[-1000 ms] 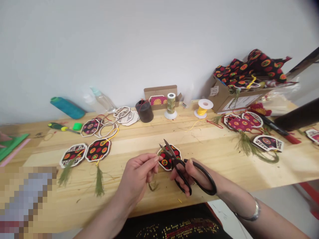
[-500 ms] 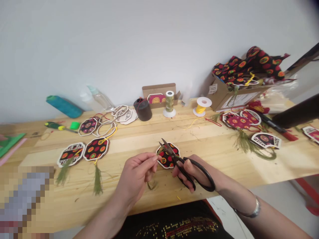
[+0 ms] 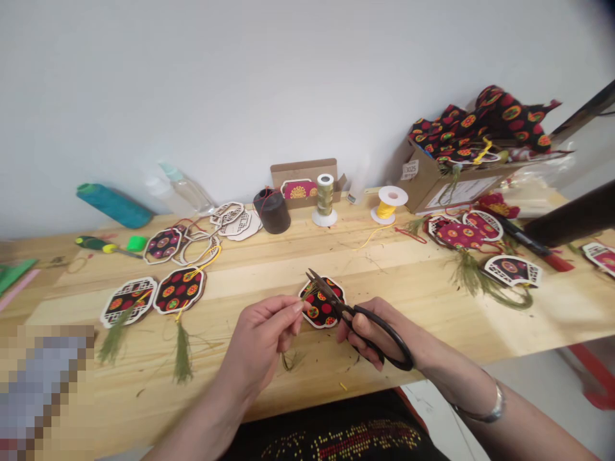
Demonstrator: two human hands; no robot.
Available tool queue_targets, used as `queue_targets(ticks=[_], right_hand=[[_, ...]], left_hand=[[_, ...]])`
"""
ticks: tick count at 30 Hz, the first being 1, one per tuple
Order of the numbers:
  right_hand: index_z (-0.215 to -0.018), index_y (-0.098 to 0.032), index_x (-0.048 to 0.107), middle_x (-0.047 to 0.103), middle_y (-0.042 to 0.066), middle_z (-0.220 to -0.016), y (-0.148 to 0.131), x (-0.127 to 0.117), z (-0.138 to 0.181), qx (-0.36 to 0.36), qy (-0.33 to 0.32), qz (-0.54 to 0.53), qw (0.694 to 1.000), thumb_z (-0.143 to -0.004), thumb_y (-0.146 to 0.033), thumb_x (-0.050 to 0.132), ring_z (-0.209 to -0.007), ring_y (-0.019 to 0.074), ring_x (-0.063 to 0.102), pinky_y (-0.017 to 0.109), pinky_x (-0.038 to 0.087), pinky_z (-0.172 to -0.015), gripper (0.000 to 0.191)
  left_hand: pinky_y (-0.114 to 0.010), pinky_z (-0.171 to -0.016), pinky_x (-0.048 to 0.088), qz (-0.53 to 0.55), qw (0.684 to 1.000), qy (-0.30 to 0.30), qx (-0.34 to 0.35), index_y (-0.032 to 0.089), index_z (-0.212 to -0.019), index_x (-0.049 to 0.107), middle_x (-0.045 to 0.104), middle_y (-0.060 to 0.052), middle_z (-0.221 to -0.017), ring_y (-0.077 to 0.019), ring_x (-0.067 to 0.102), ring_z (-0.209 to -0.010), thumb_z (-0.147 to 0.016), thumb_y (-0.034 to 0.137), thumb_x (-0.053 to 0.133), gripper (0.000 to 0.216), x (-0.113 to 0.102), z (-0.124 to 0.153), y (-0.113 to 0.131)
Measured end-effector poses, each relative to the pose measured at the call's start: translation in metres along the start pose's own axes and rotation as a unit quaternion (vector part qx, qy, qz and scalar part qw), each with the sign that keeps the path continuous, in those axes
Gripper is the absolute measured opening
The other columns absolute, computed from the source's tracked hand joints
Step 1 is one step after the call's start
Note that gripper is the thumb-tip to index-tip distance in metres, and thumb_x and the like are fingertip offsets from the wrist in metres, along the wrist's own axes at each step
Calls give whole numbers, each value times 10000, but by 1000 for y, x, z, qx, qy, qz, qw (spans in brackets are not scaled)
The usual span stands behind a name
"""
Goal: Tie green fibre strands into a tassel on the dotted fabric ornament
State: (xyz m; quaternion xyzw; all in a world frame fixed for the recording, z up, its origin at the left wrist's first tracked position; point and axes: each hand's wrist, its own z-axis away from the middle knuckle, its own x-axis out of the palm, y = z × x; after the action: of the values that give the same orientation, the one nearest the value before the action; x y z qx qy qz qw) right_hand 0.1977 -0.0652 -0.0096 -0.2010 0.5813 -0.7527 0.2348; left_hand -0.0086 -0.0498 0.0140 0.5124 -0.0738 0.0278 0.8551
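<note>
L hand (image 3: 266, 326), lower ctr of frame, pinches olive threads (image 3: 310, 292) btwn thumb & fingertips. R hand (image 3: 379, 336), to its right, grips black-handled scissors (image 3: 335, 303), blades only slightly apart. Threads are mid-frame by the blades, over a lobed fabric ornament (image 3: 321, 314) lying on the surface (image 3: 432, 326).

Risks, my read: L fingertips are v. near the blades, so a slip of R hand could nick them. Threads look thin; a weak pinch might let some slide & leave uneven ends. Ornament is right behind the blades, so tips held too low could snag its cloth; can't tell if they touch it now. Loose strands (image 3: 289, 363) below L hand might tangle too if dragged.

Containers: big cardboard box (image 3: 410, 192), upper R, is heaped w/ patterned cloth (image 3: 514, 118) rising above its rim, plus a bit of yellow cord (image 3: 483, 151); a bump could tip cloth out. Small cardboard box (image 3: 305, 168), upper ctr, stands open w/ a red-and-gold piece (image 3: 295, 190) in or just before it, can't tell which. Clear bottle (image 3: 189, 193), upper L, tilts; fill level unclear.
</note>
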Motion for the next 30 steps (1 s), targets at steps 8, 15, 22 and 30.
queue_targets(ticks=[8, 15, 22, 30], right_hand=[[-806, -102, 592, 371, -66, -467, 3, 3, 0, 2, 23, -35, 999, -819, -621, 420, -349, 30, 333, 174, 265, -347, 548], [-755, -119, 585, 341, -67, -478, -1, -3, 12, 40, 7, 79, 996, -767, -605, 518, -410, 37, 278, 194, 196, -373, 491], [-515, -156, 457, 356, -69, -453, -20, 0, 29, 82, -68, 286, 952, -526, -579, 732, -430, 37, 255, 199, 165, -376, 505], [-709, -183, 583, 593, 0, -651, -33, -8, 57, 7, 35, 436, 899, -673, -455, 671, -566, 107, 484, 228, 305, -498, 288]], left_hand=[[-150, -367, 194, 9, 1000, -4, 0, 135, -689, 702, 496, 21, -480, -30, 333, -416, -655, 252, 699, 122, 1, 0, -2], [-143, -373, 193, 81, 994, 71, 35, 118, -689, 702, 525, 5, -502, -30, 355, -433, -585, 204, 740, 140, -8, -4, 5], [-137, -368, 194, 107, 990, 80, 55, 103, -690, 697, 505, 14, -483, -18, 326, -414, -569, 186, 743, 154, -6, -6, 10], [-137, -357, 203, 104, 991, 66, 59, 106, -687, 696, 501, 14, -479, -24, 328, -406, -583, 187, 727, 135, -2, -8, 7]])
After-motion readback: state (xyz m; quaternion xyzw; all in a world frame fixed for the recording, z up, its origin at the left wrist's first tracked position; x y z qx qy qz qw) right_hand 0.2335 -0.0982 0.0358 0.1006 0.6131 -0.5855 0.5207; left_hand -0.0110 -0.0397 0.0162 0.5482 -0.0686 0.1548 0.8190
